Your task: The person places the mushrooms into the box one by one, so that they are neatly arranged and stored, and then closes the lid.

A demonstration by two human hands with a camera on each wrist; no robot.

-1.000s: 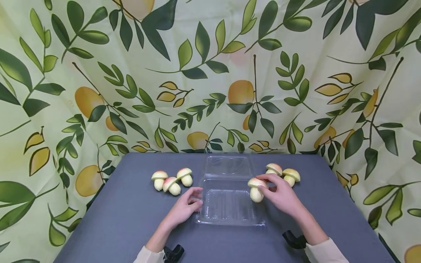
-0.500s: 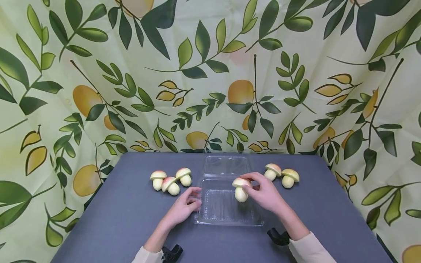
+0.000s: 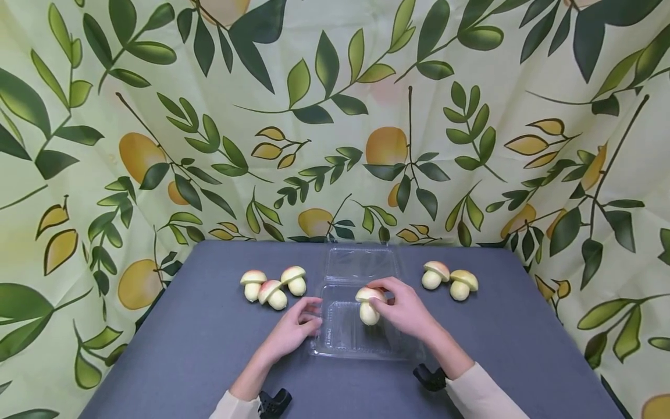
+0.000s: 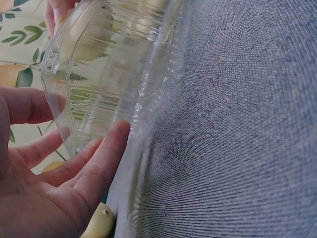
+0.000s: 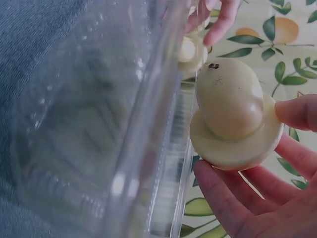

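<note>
A cream toy mushroom (image 3: 369, 314) with a red-tinged cap is pinched by its cap between thumb and fingers of my right hand (image 3: 403, 308). It is held over the near half of a clear plastic clamshell container (image 3: 335, 349), stem pointing down. The container lies opened out, with its lid (image 3: 361, 262) toward the back. My left hand (image 3: 290, 331) rests at the left side of the container; the left wrist view shows its relaxed, spread fingers (image 4: 111, 148) against the clear wall. In the right wrist view the mushroom's stem end (image 5: 230, 94) faces the camera.
Several more toy mushrooms lie on the grey table (image 3: 209, 349): a group of three (image 3: 272, 295) at the left, and two, one red-capped (image 3: 435, 273) and one yellow-capped (image 3: 463, 284), at the right. A leaf-and-fruit printed cloth (image 3: 335, 116) hangs behind the table.
My right hand has carried the toy mushroom leftward, from the container's right edge to above its near half. The left hand stays at the left side.
</note>
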